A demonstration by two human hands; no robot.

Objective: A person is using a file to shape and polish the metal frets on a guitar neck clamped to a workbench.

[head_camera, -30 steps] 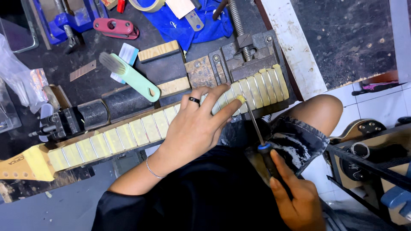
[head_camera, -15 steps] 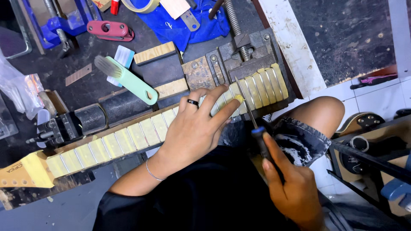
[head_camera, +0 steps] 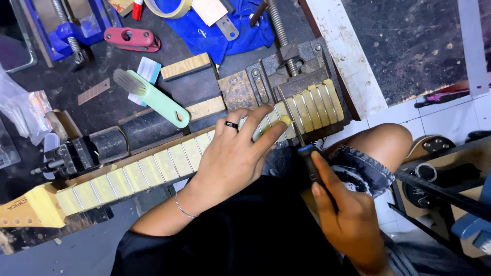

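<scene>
close by the bench edge, left hand (head_camera: 232, 158) presses flat, fingers spread, on guitar neck (head_camera: 153, 168); right hand (head_camera: 348, 214) grips file (head_camera: 299, 135).

Beside the pale yellow, silver-fretted guitar neck (head_camera: 153, 171) lay a mint-green brush (head_camera: 153, 98); behind it a blue cloth (head_camera: 215, 33); a red tool (head_camera: 132, 39) farther back.

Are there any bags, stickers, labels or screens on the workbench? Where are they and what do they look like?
Clear plastic bag: far left edge of the bench, crumpled, see-through.
Logo on the guitar headstock: lower left, small dark lettering on pale yellow wood.
Masking tape strips on the guitar neck: yellowish patches between the metal frets.
No screens are in view.
</scene>
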